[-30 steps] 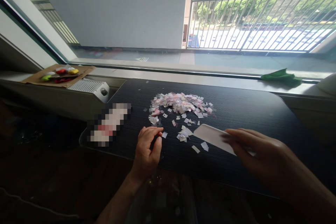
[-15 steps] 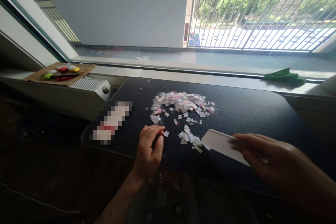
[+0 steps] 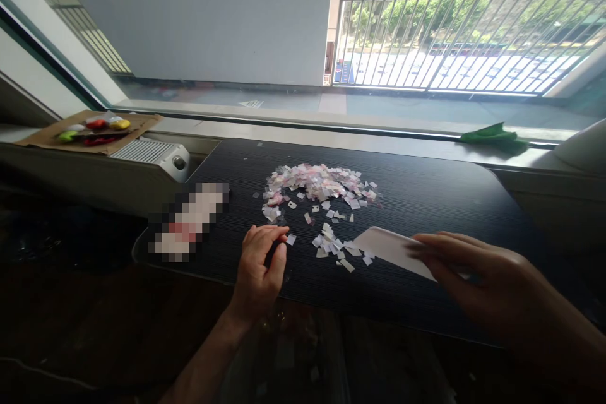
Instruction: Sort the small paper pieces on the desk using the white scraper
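My right hand (image 3: 473, 265) is closed around a thin, flat white scraper-like sheet (image 3: 395, 254); its exact kind is unclear. The sheet's far edge reaches the right side of a small heap of cut paper scraps (image 3: 329, 241) on the dark table (image 3: 426, 196). My left hand (image 3: 262, 259) is at the table's front edge, fingers bent and thumb apart, holding nothing visible. One loose scrap (image 3: 291, 239) lies just beside its fingertips. Farther back spreads a larger pile of white and pinkish scraps (image 3: 317, 182), some of them see-through.
A blurred-out pale object (image 3: 192, 221) lies on the table's left end. Behind it are a white slatted appliance (image 3: 149, 151) with a knob and cardboard (image 3: 35, 132) bearing colourful small items. A green cloth-like piece (image 3: 492, 137) rests on the sill, below a window.
The view has shifted slightly, moving everything leftward. The white sheet has moved a little away from me, uncovering scraps by its front edge. My left hand keeps nearly the same pose.
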{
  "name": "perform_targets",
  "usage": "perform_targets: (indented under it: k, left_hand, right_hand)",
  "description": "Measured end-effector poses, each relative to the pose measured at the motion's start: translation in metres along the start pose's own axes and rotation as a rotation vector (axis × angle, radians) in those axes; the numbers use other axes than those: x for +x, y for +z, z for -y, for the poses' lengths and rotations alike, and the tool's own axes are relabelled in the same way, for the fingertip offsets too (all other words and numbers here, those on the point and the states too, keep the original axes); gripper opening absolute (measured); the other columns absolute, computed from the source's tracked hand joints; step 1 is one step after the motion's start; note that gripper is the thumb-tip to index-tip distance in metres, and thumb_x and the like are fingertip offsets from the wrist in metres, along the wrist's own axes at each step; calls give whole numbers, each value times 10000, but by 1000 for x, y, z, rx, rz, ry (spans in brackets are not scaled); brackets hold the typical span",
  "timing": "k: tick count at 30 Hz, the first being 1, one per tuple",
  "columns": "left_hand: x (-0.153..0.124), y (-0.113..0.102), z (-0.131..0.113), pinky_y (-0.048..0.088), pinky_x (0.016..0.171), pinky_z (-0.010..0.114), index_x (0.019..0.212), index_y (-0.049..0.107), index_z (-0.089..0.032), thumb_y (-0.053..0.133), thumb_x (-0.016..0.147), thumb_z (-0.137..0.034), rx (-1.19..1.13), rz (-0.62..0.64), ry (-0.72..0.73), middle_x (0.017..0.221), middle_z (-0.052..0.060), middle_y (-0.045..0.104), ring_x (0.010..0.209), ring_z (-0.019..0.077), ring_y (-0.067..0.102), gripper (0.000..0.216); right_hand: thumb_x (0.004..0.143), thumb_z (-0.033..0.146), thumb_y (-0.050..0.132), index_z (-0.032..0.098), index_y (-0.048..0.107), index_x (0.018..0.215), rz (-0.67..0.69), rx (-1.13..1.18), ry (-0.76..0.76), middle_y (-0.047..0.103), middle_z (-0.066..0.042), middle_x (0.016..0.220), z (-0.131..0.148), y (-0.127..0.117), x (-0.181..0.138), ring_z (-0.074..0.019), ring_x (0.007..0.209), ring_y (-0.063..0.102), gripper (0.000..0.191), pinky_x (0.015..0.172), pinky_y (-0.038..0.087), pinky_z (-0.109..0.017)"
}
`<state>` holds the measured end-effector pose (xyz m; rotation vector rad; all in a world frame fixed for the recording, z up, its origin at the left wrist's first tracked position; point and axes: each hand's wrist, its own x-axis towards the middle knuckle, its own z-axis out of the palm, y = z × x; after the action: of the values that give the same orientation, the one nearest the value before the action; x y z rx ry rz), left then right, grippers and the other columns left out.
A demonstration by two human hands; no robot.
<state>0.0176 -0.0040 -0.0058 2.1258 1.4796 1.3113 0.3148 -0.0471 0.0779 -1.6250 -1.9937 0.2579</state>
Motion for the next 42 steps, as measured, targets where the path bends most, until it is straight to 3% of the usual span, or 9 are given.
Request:
perform_targets:
  k: [3,11,16,21,26,30,34,38,42]
  left_hand:
    - [0,0,0,381,1056,454,1078,632,-211,486,912,-196,6,-4,4,930,28,698,983,204,639,221]
    - [1,0,-3,419,1030,436,1067,634,-210,480,906,-191,19,-18,6,915,29,706,973,205,648,224]
    - [1,-1,-4,423,1031,440,1070,629,-211,477,909,-195,5,-16,0,913,33,703,978,202,643,223]
    - [1,0,-4,411,1048,451,1076,631,-212,474,909,-189,8,-12,-11,920,36,704,991,200,640,230]
    - [1,0,-4,407,1059,450,1066,640,-216,480,901,-191,-9,-17,-23,920,31,706,999,207,643,231]
    - [1,0,-4,402,1062,455,1074,635,-215,479,905,-190,-5,-14,-19,925,31,705,996,206,642,231]
    - [2,-1,-5,421,1044,455,1063,641,-215,474,906,-205,2,-2,-31,917,39,706,995,211,638,230]
    - [1,-1,-5,415,1052,453,1056,643,-216,476,900,-203,9,-13,-33,919,34,708,991,210,643,229]
    - [0,1,-4,415,1050,448,1067,636,-219,477,902,-194,0,-16,-24,922,33,709,998,208,642,231]
  right_hand:
    - [909,270,491,253,735,1004,64,-24,-21,768,-41,970,5,0,3,-222,802,724,262,686,566,-331]
    - [911,233,492,231,725,1024,77,-19,-111,770,-46,951,10,11,14,-206,797,723,259,677,565,-309]
    - [915,272,499,236,718,1048,-19,-45,-33,768,-57,972,12,18,20,-237,833,723,259,731,566,-362]
    - [938,245,470,244,733,1007,111,48,-118,766,-45,949,22,20,20,-191,776,714,272,660,551,-292]
    - [917,275,521,257,723,1055,8,27,-37,765,-37,977,14,17,14,-223,838,721,245,743,563,-343]
    - [923,258,510,253,726,1029,87,50,-86,763,-37,966,10,16,13,-202,804,720,241,682,562,-310]
    - [917,275,524,248,724,1045,32,26,-60,762,-40,971,14,17,15,-210,806,720,239,694,564,-321]
    - [926,247,492,254,725,1017,116,61,-115,758,-34,953,17,15,15,-197,801,713,250,679,557,-301]
    - [919,279,510,272,713,1033,23,8,-67,750,-36,983,15,12,10,-221,831,709,233,721,553,-342]
